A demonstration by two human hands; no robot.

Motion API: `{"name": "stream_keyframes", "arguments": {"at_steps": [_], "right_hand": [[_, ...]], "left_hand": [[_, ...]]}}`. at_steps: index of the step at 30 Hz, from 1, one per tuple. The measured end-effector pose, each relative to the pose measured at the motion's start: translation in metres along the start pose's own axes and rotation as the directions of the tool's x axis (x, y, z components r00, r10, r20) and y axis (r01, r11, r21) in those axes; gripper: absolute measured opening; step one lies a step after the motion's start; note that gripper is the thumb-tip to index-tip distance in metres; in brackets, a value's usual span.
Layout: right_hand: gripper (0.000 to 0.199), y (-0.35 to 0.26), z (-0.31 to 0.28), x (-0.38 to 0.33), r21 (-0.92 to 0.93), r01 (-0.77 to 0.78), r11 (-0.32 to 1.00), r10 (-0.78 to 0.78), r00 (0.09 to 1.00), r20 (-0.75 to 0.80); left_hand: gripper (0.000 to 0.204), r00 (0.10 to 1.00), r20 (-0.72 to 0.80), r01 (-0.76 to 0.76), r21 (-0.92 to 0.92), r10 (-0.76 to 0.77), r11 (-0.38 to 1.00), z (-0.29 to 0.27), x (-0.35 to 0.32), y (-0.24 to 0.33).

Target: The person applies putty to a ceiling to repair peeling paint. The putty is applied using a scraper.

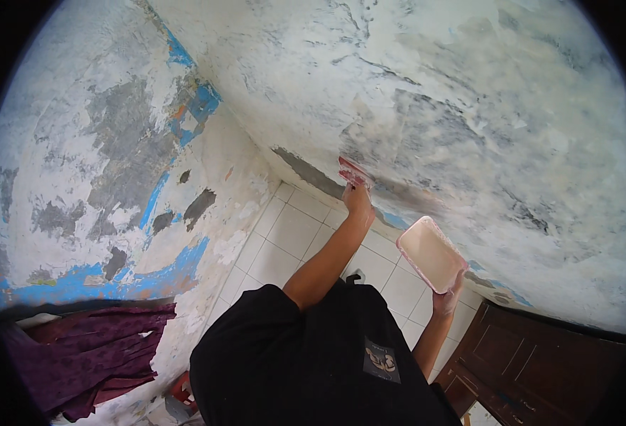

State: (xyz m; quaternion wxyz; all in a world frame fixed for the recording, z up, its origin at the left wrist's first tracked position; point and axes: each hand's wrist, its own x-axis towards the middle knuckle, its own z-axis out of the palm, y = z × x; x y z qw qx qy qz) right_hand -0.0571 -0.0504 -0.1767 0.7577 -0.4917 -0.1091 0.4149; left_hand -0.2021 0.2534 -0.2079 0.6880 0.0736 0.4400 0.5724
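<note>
My left hand (357, 200) is closed around a red putty spreader (355, 172), its edge against the lower part of the wall (483, 121). Pale filler smears the tool and my fingers. To the right, my right hand (448, 299) grips the near end of a shallow pinkish tray (416, 270). Cream-coloured putty (435, 253) covers the tray's inside, and the tray tilts close to the wall. Patchy white coating with grey and dark streaks spreads over that wall. A bare grey strip (306, 170) runs low on it, left of the spreader.
The left wall (128, 149) has peeling white, grey and blue patches and meets the other wall in a corner. White floor tiles (281, 238) lie below. A purple cloth (93, 355) hangs at lower left, and a dark brown wooden cabinet (533, 362) stands at lower right.
</note>
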Motion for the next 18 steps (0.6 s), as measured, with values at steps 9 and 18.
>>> {"name": "stream_keyframes", "arguments": {"at_steps": [9,18], "right_hand": [[0.056,-0.010,-0.012,-0.007,0.064,0.010,0.998,-0.006,0.998,-0.069],[0.066,-0.020,-0.021,-0.014,0.019,0.072,0.997,-0.071,0.997,-0.028]], "left_hand": [[0.027,0.999,-0.032,0.044,-0.010,-0.044,0.999,-0.004,0.015,0.016],[0.075,0.980,0.178,-0.131,0.245,0.088,0.961,0.057,-0.076,-0.011]]}}
